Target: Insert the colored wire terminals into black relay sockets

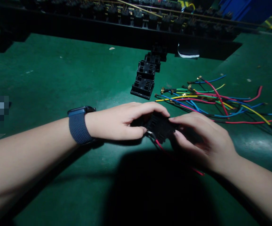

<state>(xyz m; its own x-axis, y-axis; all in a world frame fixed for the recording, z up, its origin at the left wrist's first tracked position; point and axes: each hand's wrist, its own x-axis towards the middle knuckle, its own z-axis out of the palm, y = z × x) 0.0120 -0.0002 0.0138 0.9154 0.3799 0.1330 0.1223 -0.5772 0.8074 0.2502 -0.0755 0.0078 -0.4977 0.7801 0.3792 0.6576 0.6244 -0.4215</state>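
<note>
Between both hands is a black slotted plastic housing (160, 127), low over the green surface. My left hand (126, 121), with a watch on its wrist, grips its left side, thumb in front and fingers behind. On the right side, my right hand (202, 135) pinches it with thumb and fingertips. A red wire (159, 144) runs from the housing's lower left edge, passes through shadow and shows a red end at the lower right. Its join at the housing is too dark to make out.
Several similar black housings (142, 86) stand in a row beyond my hands. Loose coloured wires with metal terminals (216, 100) lie to the right. A long black panel (91, 29) with many wired parts spans the back. A blue bin (246, 11) is at the far right.
</note>
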